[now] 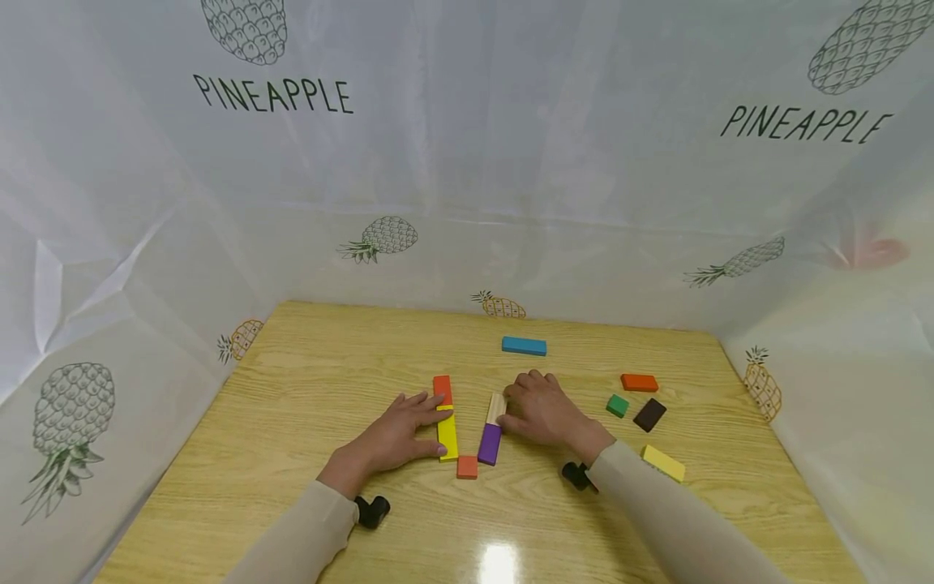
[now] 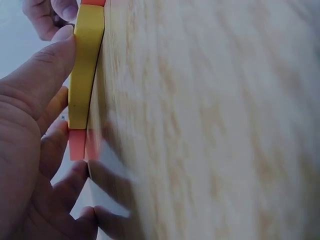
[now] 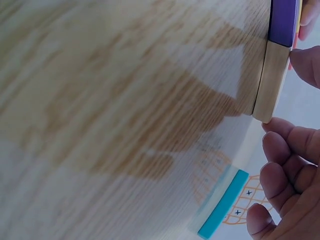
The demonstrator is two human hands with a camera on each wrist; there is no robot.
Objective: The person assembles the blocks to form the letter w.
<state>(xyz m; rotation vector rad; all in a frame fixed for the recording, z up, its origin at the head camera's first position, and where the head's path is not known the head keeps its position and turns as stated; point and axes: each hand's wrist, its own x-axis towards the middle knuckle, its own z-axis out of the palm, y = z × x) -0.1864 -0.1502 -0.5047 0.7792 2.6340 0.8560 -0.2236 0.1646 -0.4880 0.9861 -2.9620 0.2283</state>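
My left hand (image 1: 394, 434) rests its thumb and fingertips on a yellow block (image 1: 448, 440) and the red block (image 1: 442, 387) lined up at its far end. Thumb and index finger of my right hand (image 1: 546, 410) pinch a plain wood block (image 1: 496, 405). Against that block's near end lies a purple block (image 1: 490, 444), the two forming a slanted row. Between the near ends of both rows sits a small orange-red square block (image 1: 467, 467). In the right wrist view, the thumb touches the plain wood block (image 3: 271, 82) near its joint with the purple one.
A blue block (image 1: 524, 346) lies farther back. On the right are a red-orange block (image 1: 639, 383), a green block (image 1: 617, 405), a dark block (image 1: 650, 414) and a light yellow block (image 1: 663, 463). A pineapple-printed sheet (image 1: 467, 162) surrounds the wooden table (image 1: 328, 349).
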